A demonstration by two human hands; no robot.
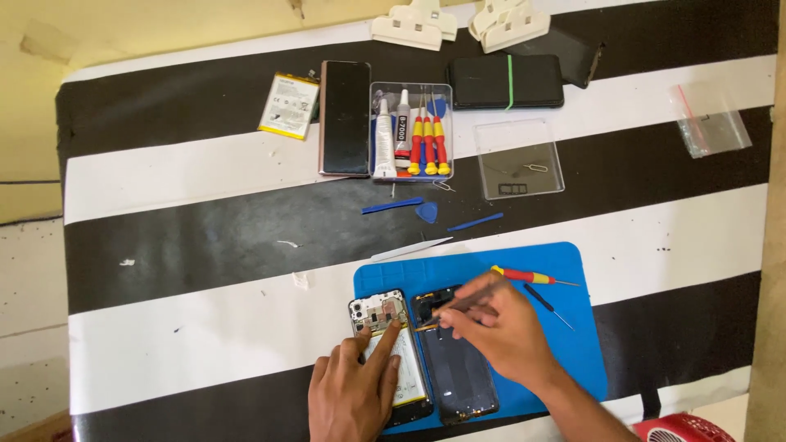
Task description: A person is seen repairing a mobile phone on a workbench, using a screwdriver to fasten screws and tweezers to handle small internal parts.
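Repair work sits at the counter's near edge: your left hand pins the opened phone with flat fingers while your right hand pinches tweezers over the back cover, calling for steadiness.

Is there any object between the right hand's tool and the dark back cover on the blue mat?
Nothing visible. The right hand holds a thin tool whose tip already reaches the top of the back cover. The left hand rests beside it, on the opened phone.
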